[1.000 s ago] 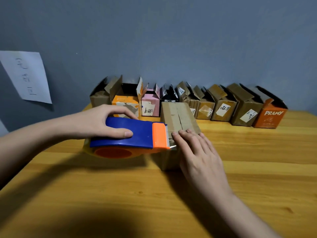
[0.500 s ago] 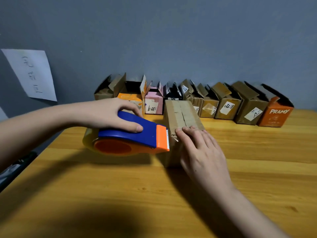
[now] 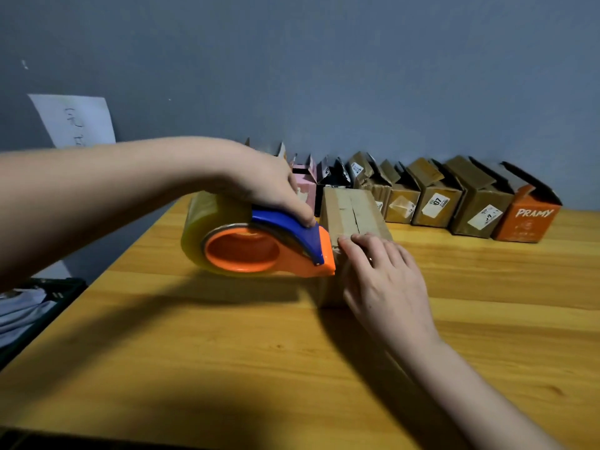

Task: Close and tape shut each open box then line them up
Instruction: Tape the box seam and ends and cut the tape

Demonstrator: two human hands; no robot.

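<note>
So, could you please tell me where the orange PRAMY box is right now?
In the head view, the orange PRAMY box stands at the far right end of the row of open boxes against the grey wall.

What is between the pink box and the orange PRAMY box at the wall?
In the head view, a black box and four brown open boxes stand between the pink box and orange PRAMY box.

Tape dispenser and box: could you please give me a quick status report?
Left hand grips tape dispenser at box edge. Right hand flat, pressing the box top. Open boxes wait behind.
</note>
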